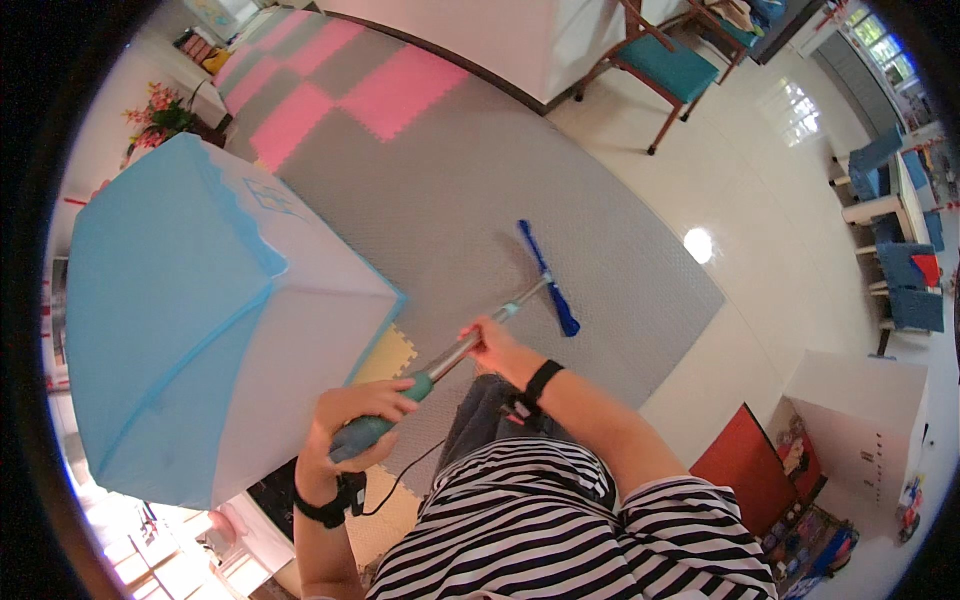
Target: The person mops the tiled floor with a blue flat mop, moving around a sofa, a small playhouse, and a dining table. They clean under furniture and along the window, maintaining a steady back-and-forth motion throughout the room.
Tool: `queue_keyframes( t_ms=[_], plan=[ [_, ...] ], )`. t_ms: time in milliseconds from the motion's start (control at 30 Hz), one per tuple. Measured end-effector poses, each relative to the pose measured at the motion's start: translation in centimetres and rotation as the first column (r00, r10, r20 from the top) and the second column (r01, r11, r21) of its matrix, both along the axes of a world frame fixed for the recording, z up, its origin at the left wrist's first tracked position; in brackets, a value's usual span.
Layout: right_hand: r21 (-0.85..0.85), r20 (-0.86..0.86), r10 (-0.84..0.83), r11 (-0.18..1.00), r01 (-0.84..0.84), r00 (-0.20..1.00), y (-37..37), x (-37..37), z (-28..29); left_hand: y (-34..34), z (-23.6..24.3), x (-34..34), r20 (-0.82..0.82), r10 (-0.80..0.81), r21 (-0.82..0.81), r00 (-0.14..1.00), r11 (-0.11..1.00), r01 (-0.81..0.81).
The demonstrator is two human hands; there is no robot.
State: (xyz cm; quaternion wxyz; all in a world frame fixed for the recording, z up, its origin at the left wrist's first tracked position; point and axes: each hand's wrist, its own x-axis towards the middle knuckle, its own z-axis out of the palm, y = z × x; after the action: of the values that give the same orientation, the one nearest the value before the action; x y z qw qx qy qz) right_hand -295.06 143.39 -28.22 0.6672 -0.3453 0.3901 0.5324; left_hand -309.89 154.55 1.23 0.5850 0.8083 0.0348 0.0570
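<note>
From where I stand, the person in the black-and-white striped shirt [520, 500] has both hands on a mop with a silver metal pole [452, 358]. The left hand [365, 415] has its grip curled around the thick green-and-grey handle [372, 428] at the upper end, fingers over the top. The right hand [488, 342] is further down, its grip closed around the pole itself. At the far end, the long, narrow, dark blue mop head [562, 305] sits crosswise to the pole, over the textured grey foam mat [620, 250]; I can't tell whether its whole length touches.

Just left of the mop stands a big light-blue-and-white fabric play tent [170, 330]. Beyond it, bright pink foam squares [400, 90] alternate with grey ones. A wooden chair with a teal seat [668, 68] stands on the glossy pale floor [735, 185], well apart from the mop head.
</note>
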Motion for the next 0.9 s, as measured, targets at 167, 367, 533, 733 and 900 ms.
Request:
queue_keyframes(
  t_ms=[167,367,533,733,900],
  plan=[
    [-0.189,0.056,-0.182,0.963,0.19,0.982,-11.3,6.4,-2.0,-4.3,-4.4,6.9,0.008,-0.16,-0.222,0.987,0.962,0.158],
    [-0.32,0.145,-0.283,0.893,0.316,0.948,-24.6,8.6,-5.6,-11.1,-9.6,12.4,-0.043,-0.279,-0.422,0.959,0.876,0.235],
    [-0.371,-0.013,-0.359,0.868,0.328,0.933,-31.9,8.3,-10.5,-16.2,-11.9,13.7,-0.068,-0.368,-0.427,0.927,0.851,0.307],
    [-0.324,-0.029,-0.127,0.94,0.111,0.991,-23.9,8.9,-8.4,-10.8,-9.9,12.8,-0.08,-0.248,-0.364,0.966,0.909,0.203],
    [-0.255,-0.028,-0.076,0.965,0.067,0.997,-11.4,9.4,-4.0,-6.2,-4.6,9.1,-0.083,-0.004,-0.206,0.997,0.979,-0.013]
  ],
)
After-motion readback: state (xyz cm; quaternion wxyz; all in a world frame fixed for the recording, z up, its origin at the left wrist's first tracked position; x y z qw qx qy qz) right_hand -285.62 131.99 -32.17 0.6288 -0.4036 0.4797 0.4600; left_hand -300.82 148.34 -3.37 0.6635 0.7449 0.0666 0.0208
